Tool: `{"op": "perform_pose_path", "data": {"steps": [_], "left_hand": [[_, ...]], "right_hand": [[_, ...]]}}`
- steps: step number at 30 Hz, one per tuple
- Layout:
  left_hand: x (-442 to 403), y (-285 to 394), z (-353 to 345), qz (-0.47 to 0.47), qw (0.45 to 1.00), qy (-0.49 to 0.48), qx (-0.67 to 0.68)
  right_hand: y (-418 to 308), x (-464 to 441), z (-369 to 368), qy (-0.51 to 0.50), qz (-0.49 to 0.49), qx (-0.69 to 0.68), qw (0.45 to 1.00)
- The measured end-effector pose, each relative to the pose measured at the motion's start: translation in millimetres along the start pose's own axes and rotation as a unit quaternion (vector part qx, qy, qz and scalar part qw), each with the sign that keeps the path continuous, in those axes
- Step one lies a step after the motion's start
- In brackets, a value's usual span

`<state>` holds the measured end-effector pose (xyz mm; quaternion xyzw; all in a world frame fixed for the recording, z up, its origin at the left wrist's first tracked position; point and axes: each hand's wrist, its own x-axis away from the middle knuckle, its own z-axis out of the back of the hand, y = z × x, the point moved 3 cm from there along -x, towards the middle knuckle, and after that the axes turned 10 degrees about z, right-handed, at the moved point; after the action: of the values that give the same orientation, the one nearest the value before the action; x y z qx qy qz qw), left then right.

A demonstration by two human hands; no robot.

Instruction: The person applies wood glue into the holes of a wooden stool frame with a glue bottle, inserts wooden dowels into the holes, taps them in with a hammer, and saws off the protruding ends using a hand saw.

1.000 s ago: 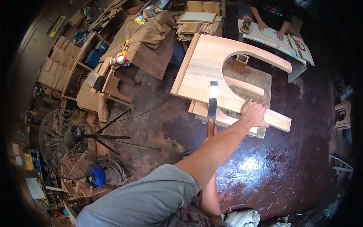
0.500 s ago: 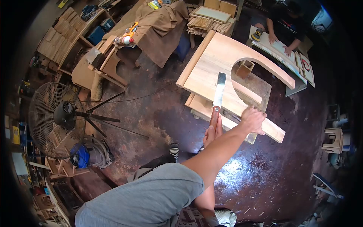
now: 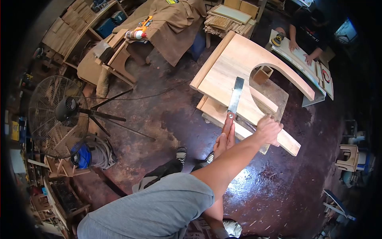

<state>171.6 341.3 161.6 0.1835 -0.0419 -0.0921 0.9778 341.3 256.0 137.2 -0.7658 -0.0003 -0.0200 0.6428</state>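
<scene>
A pale wooden panel [image 3: 227,69] with a rounded cut-out and two long legs lies ahead of me, raised above the floor. My left hand [image 3: 269,130] reaches across to the right, its fingers curled over the panel's near leg [image 3: 289,143]. Below that arm, my right hand [image 3: 224,143] is closed around the brown wooden handle of a flat-bladed tool [image 3: 236,95]. Its straight metal blade points away from me over the panel's near edge. The blade's exact kind is unclear. Under the panel, another wooden piece [image 3: 213,108] partly shows.
A standing fan [image 3: 59,115] and a blue-topped vacuum [image 3: 81,155] are at the left. A co-worker's hands [image 3: 300,51] rest on a board at the far right, beside a yellow sander [image 3: 277,39]. A glue bottle [image 3: 136,34] lies by a cloth-covered bench [image 3: 167,40].
The view has shifted slightly, so the panel and bench sit a little lower and farther right. Both hands keep the same hold.
</scene>
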Motion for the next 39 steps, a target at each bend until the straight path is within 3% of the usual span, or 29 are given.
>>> {"op": "perform_pose_path", "data": {"steps": [2, 3, 11, 18, 23, 29, 33, 36, 39], "left_hand": [[-1.1, 0.8, -2.5, 0.001, 1.0, 0.003, 0.004], [-0.5, 0.6, -0.8, 0.002, 1.0, -0.004, 0.001], [-0.1, 1.1, -0.5, -0.004, 0.998, 0.056, 0.009], [-2.8, 0.0, -1.6, -0.006, 1.0, 0.01, 0.004], [-2.5, 3.6, 9.0, -0.005, 1.0, -0.004, -0.016], [-3.7, 2.6, 6.1, -0.014, 1.0, -0.009, -0.016], [-1.7, 4.9, 1.6, -0.011, 1.0, -0.009, -0.011], [-5.1, 6.6, 9.2, -0.025, 0.998, 0.052, -0.004], [-2.6, 4.0, 11.6, 0.01, 0.999, -0.05, 0.017]], "right_hand": [[-11.2, 11.6, 0.2, 0.0, -0.115, -0.025, 0.993], [-11.9, 18.9, 0.8, 0.003, -0.121, -0.032, 0.992], [7.1, 13.7, 7.8, 0.024, -0.019, -0.057, 0.998], [-17.6, 8.0, 21.2, -0.012, -0.095, -0.081, 0.992], [-15.0, 41.3, 26.7, 0.016, -0.062, -0.103, 0.993], [-42.2, 1.9, 11.3, -0.002, -0.019, -0.109, 0.994], [-41.7, 39.5, 14.9, 0.044, -0.039, -0.109, 0.992], [-13.7, 92.9, 24.1, -0.012, -0.099, -0.085, 0.991], [11.5, 105.6, 44.0, -0.11, -0.175, -0.07, 0.976]]}}
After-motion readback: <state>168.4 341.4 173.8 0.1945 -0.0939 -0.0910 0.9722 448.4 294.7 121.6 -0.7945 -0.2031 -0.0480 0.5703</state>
